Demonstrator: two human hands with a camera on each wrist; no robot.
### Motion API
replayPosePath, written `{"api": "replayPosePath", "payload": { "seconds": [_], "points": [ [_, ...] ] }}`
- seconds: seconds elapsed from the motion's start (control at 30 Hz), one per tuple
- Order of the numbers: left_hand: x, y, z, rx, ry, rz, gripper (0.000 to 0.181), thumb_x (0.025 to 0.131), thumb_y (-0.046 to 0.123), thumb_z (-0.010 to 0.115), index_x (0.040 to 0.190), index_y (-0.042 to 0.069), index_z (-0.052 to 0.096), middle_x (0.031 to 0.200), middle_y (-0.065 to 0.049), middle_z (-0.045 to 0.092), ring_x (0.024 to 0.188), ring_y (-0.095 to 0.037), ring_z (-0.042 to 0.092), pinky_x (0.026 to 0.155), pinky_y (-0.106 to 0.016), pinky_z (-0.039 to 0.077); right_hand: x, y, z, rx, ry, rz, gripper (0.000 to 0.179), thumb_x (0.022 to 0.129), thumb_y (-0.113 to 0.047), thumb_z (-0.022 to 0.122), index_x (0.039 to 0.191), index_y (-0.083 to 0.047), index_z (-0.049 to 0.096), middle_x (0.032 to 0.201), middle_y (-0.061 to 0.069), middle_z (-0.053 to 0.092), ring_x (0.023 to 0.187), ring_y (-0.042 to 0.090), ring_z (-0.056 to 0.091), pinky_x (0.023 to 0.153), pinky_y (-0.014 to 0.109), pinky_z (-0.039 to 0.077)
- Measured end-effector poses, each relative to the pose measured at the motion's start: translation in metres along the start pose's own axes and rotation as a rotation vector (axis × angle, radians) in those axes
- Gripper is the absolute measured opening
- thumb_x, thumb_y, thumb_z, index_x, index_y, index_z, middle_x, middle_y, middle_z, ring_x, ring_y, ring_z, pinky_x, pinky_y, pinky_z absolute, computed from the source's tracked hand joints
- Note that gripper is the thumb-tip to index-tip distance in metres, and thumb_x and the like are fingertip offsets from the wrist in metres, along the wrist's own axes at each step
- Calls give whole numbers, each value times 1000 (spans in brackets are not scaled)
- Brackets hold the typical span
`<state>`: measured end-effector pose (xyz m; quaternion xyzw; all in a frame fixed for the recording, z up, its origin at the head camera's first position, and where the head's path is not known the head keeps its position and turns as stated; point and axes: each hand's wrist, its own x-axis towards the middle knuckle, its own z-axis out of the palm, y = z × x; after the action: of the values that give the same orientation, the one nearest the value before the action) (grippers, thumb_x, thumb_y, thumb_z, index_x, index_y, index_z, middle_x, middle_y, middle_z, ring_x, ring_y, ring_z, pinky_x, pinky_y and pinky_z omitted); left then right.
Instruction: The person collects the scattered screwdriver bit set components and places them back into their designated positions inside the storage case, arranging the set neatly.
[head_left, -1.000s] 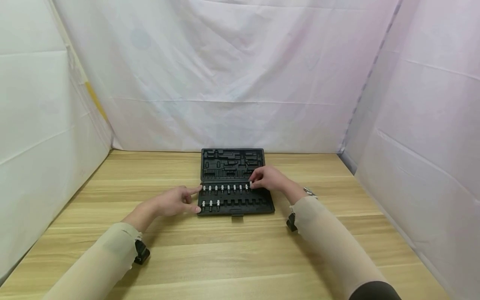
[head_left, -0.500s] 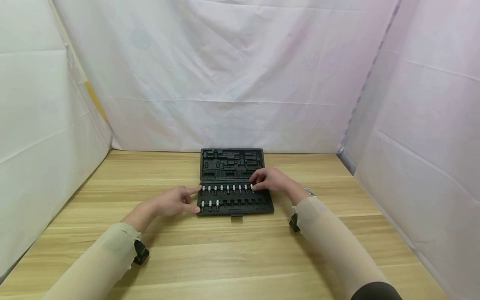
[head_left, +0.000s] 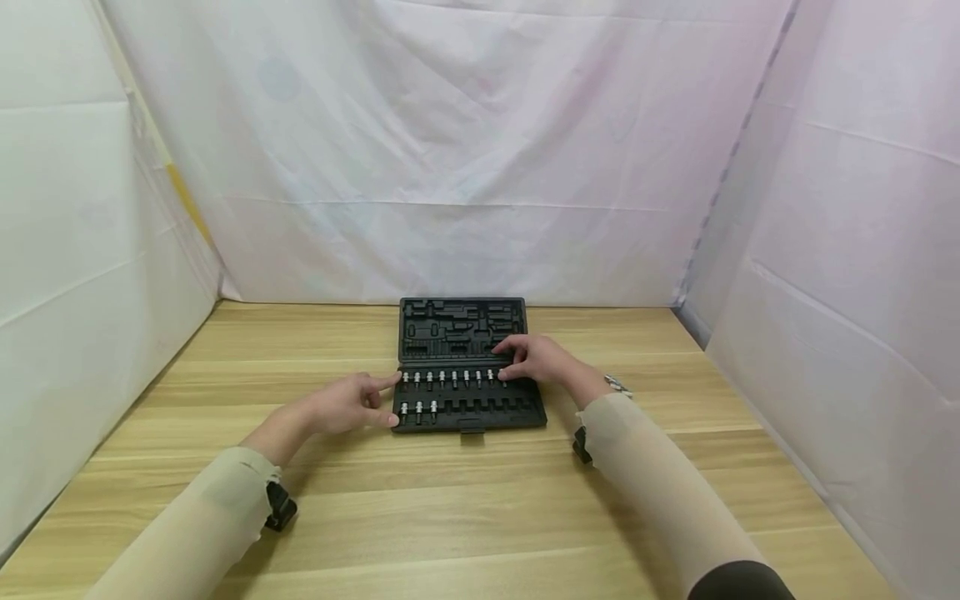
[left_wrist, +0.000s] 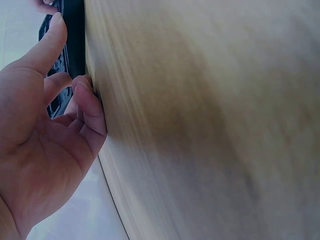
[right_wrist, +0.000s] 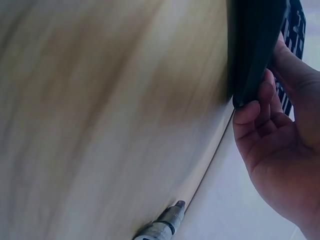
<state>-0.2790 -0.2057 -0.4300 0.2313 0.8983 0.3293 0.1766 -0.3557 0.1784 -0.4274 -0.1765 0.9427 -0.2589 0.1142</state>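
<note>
An opened black socket case (head_left: 468, 425) lies on the table, holding silver bit sockets (head_left: 453, 379) along its upper row and three more (head_left: 418, 412) at the left of its lower row. My left hand (head_left: 348, 404) rests against the case's left side, with the thumb at the front corner and the index finger higher up. My right hand (head_left: 543, 360) is over the right end of the upper row. Its thumb touches the last bit socket (head_left: 505, 383) there, while the index finger stays apart from the thumb. That socket is partly hidden by the thumb.
Beyond the right wrist, loose silver metal pieces (head_left: 618, 385) lie on the wooden table (head_left: 450, 517); one socket piece (right_wrist: 167, 220) shows in the right wrist view. The case's moulded lid (head_left: 465, 325) lies back behind the tray. White cloth (head_left: 450, 167) encloses the table.
My right thumb has come onto the head of the last upper-row bit socket, which stood uncovered half a second ago. The index finger has lifted away. My left hand stays at the case.
</note>
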Motion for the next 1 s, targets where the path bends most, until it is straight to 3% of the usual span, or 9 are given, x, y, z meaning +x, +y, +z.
{"api": "replayPosePath", "payload": {
  "seconds": [0.4, 0.77, 1.0],
  "points": [
    [0, 1, -1, -13, -4, 4, 87, 99, 36, 83, 170, 9, 39, 101, -8, 57, 85, -20, 50, 72, -31, 47, 1, -6, -1, -4, -21, 16, 47, 100, -30, 84, 144, -24, 67, 102, 6, 65, 88, 23, 59, 83, 39, 48],
    [0, 2, -2, -17, -11, -11, 88, 99, 37, 83, 170, 11, 39, 103, -9, 57, 87, -21, 50, 74, -32, 47, -1, -1, -3, 58, -38, 6, 48, 102, -25, 82, 148, -22, 67, 96, 5, 68, 81, 20, 59, 80, 37, 48],
    [0, 2, 0, -15, -7, -16, 88, 99, 37, 83, 170, 11, 39, 103, -9, 57, 87, -21, 50, 73, -32, 46, -2, 4, -5, 40, -51, -28, 50, 104, -34, 78, 151, -22, 65, 101, 3, 70, 86, 18, 61, 82, 37, 50]
  ]
}}
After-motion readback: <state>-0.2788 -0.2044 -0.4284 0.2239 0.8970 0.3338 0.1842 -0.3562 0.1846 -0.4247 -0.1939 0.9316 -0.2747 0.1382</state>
